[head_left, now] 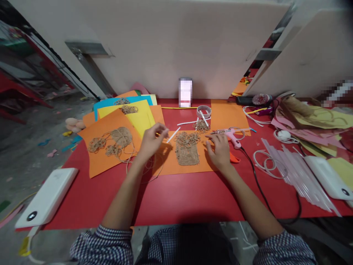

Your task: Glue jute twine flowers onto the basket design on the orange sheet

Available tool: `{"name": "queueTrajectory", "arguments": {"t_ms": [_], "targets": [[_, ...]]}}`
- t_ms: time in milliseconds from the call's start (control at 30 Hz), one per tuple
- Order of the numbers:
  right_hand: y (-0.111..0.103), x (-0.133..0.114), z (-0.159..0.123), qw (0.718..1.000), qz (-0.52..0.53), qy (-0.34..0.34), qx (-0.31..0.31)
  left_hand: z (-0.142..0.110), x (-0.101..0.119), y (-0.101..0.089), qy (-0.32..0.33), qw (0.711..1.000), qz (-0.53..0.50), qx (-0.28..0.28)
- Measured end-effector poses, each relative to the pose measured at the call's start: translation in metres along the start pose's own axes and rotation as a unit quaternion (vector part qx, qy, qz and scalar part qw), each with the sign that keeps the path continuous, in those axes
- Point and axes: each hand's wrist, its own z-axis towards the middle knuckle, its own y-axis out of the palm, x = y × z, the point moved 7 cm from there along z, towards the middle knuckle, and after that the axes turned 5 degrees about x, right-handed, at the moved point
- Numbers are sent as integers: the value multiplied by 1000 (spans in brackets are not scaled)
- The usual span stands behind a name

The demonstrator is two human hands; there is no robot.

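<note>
My left hand [151, 141] is raised a little over the red table [176, 198], fingers pinched on a thin jute string [146, 165] that loops down below it. A white stick [173, 135] lies just right of those fingertips. My right hand [219, 149] lies flat, fingers spread, on the orange paper sheet [205, 163]. Between my hands sits a jute craft piece [187, 149], a woven rectangle topped with coiled flowers. A pink glue gun [233, 137] lies just past my right hand, its black cord trailing toward me.
Orange, yellow and blue sheets [110, 143] with more jute pieces are stacked at the left. A white power bank [46, 197] lies at the near left edge. Clear glue sticks [295, 173] and a white device [328, 176] lie at right. A tape roll [203, 111] and phone [185, 92] stand behind.
</note>
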Motion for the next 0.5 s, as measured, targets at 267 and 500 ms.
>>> {"name": "queueTrajectory", "arguments": {"t_ms": [267, 500], "targets": [[11, -58, -15, 983, 53, -167, -61, -59, 44, 77, 21, 965, -71, -251], [11, -64, -20, 972, -24, -228, -49, -66, 33, 89, 27, 952, -76, -296]]}}
